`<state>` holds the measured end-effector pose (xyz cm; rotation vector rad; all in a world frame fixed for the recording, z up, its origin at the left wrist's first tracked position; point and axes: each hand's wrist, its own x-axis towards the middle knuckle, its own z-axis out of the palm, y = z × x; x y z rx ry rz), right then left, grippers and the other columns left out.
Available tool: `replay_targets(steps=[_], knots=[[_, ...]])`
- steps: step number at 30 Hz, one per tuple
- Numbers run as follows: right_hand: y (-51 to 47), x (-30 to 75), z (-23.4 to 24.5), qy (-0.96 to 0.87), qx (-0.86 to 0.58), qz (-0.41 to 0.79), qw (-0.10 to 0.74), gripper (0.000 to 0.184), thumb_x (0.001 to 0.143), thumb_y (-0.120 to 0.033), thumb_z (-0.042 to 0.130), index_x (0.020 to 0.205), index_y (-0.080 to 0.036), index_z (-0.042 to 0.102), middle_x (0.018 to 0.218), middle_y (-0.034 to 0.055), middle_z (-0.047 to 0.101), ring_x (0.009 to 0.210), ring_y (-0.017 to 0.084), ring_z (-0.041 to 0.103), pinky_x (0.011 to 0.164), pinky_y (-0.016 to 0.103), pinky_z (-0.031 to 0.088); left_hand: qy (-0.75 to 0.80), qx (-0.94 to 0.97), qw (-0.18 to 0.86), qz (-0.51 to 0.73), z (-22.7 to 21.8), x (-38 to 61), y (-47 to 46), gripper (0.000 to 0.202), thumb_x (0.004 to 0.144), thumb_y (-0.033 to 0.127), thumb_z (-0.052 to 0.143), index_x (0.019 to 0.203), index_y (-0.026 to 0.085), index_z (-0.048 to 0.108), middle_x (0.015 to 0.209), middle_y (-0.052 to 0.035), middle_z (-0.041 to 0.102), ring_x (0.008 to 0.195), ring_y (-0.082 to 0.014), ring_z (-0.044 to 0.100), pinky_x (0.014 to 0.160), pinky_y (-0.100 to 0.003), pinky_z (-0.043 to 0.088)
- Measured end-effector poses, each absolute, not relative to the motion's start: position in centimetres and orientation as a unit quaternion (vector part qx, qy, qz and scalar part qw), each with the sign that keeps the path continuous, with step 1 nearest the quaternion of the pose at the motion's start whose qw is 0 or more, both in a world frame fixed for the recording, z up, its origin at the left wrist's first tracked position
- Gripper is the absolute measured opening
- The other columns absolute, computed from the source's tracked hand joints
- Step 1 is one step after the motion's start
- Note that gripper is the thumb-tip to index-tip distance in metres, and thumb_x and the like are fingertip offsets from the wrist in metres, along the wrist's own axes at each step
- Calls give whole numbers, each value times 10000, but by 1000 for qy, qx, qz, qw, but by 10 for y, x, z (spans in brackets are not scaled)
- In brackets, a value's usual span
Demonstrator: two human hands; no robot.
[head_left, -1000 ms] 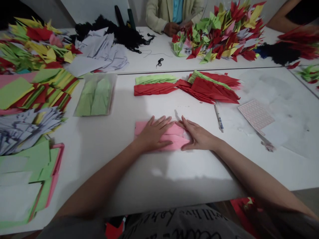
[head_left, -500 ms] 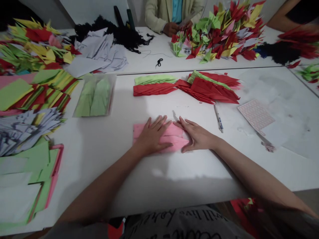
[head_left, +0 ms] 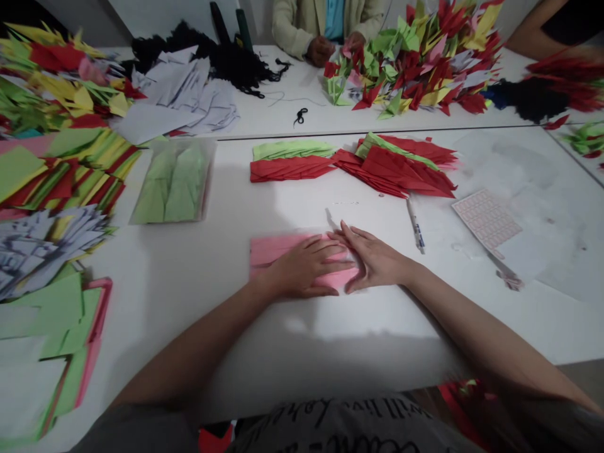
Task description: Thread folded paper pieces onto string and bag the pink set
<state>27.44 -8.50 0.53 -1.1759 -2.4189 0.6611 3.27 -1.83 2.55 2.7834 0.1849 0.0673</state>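
Note:
Pink folded paper [head_left: 264, 247] lies flat on the white table in front of me, with what looks like clear plastic around its right end. Across it my left hand [head_left: 306, 267] rests palm down, fingers stretched toward the right and covering much of the paper. At the right end is my right hand [head_left: 375, 258], thumb and fingers apart and curved around that edge; whether it pinches the plastic is hidden. Beyond the hands lie rows of red folded paper [head_left: 292, 168] and light green folded paper [head_left: 290, 150].
Left stand a clear packet of green folded paper [head_left: 172, 182], colored paper stacks and green sheets [head_left: 50, 308]. Right are a pen [head_left: 416, 223], a sticker sheet [head_left: 488, 221] and clear plastic [head_left: 557, 251]. Across the table, a person's hands [head_left: 321, 50] are beside a colorful paper heap [head_left: 415, 63].
My left hand has slid right along the pink paper, its fingers now pointing toward my right hand. The right hand has hardly moved. The view has shifted slightly.

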Motion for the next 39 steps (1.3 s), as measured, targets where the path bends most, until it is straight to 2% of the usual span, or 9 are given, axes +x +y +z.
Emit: replay_targets(steps=[6,9,12,14,16,19,23,29,39], knots=[[-86,273,5,-844,-431,253,194,1353,660,-656,755,1534,-204,-174,1560,165,329,1447,330,300,1189,566,230,79,980,183,24,29,34,-19,639,881,657,469,1454,389,376,1568,-4,343,1468,-279,248,1206,-543,129],[-89,272,13,-814,-443,296,230,1259,675,-618,768,1560,-247,-46,1588,142,272,1449,340,289,1189,567,235,83,979,186,25,30,34,-19,651,859,672,491,1434,379,413,1561,-23,356,1459,-303,269,1195,-589,105],[-89,272,24,-710,-486,363,357,834,813,-519,688,1509,-284,292,1553,104,352,1409,302,372,1141,497,358,84,980,181,22,28,34,-19,689,845,696,479,1449,377,392,1590,-38,295,1464,-320,251,1190,-601,90],[-89,273,30,-611,-535,380,444,477,863,-464,645,1288,-260,572,1396,93,524,1303,269,493,1051,425,455,85,981,176,17,27,34,-19,697,845,705,462,1461,393,363,1611,-37,238,1472,-326,228,1186,-604,84],[-90,275,33,-523,-586,387,483,283,844,-456,666,998,-219,683,1181,82,634,1120,238,594,919,366,514,86,981,171,12,26,34,-18,691,846,710,449,1462,412,352,1622,-31,200,1479,-330,208,1184,-602,79],[-93,276,34,-437,-639,421,473,296,789,-475,712,832,-185,673,899,49,663,782,157,589,661,270,494,84,982,169,4,26,34,-17,706,834,728,444,1465,433,331,1627,-26,178,1483,-330,194,1184,-595,78],[-100,273,35,-385,-650,475,451,325,756,-486,733,823,-174,673,674,-13,575,521,72,389,452,211,305,80,983,167,3,26,35,-16,729,820,743,446,1469,434,323,1631,-31,158,1483,-338,191,1183,-595,82],[-105,264,36,-322,-641,562,412,372,709,-512,759,806,-177,630,473,-88,409,368,46,273,353,206,167,71,983,166,18,25,34,-16,735,797,743,492,1450,430,368,1617,-30,213,1474,-373,195,1176,-617,94],[-103,250,22,-349,-639,591,347,377,756,-524,720,854,-167,649,380,-93,438,277,72,374,302,198,237,72,981,181,22,26,34,-16,718,779,733,537,1419,428,425,1616,-25,216,1475,-371,195,1176,-620,109]])
